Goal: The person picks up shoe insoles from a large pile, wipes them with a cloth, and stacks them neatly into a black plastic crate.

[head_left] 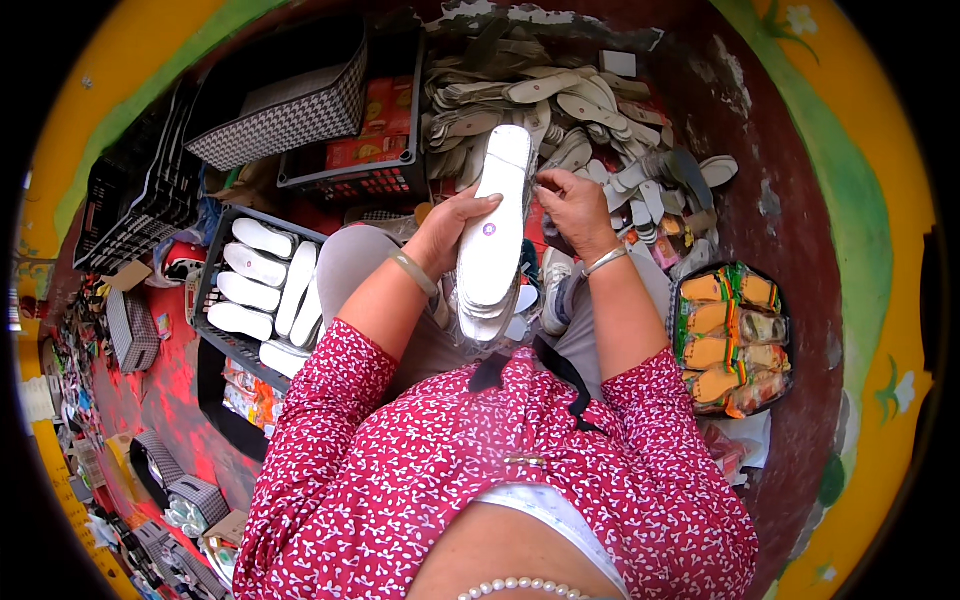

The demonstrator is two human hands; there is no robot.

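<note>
While the left hand is clamping the white insoles, the right hand is seemingly pinching clear wrap, which is calling for gentle, even tension.

The patchy red floor bore a checked basket. Ahead, pale insoles lay heaped beside the wall.

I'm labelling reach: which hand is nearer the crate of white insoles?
Left. The left hand holds an insole stack right of the crate; the right hand is farther right, beyond that stack.
</note>
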